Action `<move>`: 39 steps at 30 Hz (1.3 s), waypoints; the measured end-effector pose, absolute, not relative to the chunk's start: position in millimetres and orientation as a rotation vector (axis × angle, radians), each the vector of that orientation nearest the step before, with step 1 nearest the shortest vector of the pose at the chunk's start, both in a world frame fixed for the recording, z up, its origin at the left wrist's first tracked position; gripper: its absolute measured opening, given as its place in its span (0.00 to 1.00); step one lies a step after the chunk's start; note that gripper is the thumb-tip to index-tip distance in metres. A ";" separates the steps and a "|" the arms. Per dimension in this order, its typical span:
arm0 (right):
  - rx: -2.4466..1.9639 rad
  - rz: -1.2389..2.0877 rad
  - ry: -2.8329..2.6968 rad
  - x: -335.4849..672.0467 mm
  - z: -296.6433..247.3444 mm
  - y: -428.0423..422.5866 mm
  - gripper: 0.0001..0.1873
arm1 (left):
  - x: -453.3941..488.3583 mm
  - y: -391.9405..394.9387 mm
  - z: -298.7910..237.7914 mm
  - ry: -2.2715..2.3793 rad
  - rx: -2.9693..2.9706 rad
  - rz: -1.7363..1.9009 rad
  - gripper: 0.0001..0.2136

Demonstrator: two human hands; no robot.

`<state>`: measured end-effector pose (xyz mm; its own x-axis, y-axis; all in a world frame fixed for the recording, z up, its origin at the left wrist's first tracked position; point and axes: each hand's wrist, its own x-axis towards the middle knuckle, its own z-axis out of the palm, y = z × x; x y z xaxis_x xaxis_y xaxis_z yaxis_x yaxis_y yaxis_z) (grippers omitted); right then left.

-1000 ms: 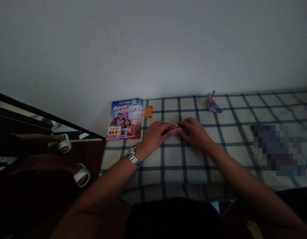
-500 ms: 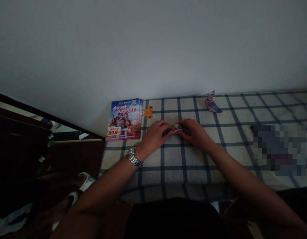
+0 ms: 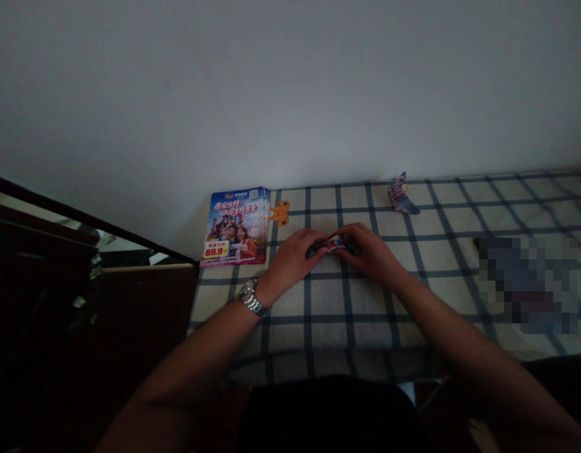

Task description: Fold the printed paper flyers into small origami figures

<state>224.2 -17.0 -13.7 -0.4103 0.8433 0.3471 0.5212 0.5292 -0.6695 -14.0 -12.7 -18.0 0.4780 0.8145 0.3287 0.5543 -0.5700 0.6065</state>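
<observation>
A small folded wad of glossy printed paper (image 3: 334, 245), red, white and blue, narrow and partly hidden, sits between the two hands over the checked bedsheet (image 3: 460, 314). Left-hand fingers (image 3: 316, 243) and right-hand fingers (image 3: 351, 236) pinch it from either end, curled close: a narrow hold. The left hand (image 3: 293, 261) wears a steel wristwatch (image 3: 253, 297); the right hand (image 3: 368, 255) nearly meets it. Nearby, a stack of travel brochures (image 3: 234, 226), with an orange cut-out (image 3: 280, 212) beside it. Farther right, another folded paper piece (image 3: 400, 195) lies near the wall.
</observation>
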 end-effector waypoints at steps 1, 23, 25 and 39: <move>-1.104 0.627 -2.083 223.7 -12.7 -17.4 0.15 | -13.8 -13.0 -17.6 1.129 2.286 0.854 0.10; -1.167 1.171 -1.689 222.8 -15.7 -22.2 0.15 | -14.4 -12.4 -13.3 0.996 2.104 0.959 0.07; -1.198 1.136 -1.699 222.1 -13.8 -22.2 0.14 | -13.7 -12.8 -12.9 0.992 2.095 0.965 0.07; -1.191 1.112 -1.516 225.3 -13.2 -18.9 0.17 | -12.4 -11.7 -16.2 0.906 1.710 1.091 0.10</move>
<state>225.3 -18.9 -13.2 -0.1481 0.9828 0.1102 0.1896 0.1376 -0.9722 -12.4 -11.7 -16.2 0.3457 0.8947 0.2827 0.1129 -0.3388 0.9341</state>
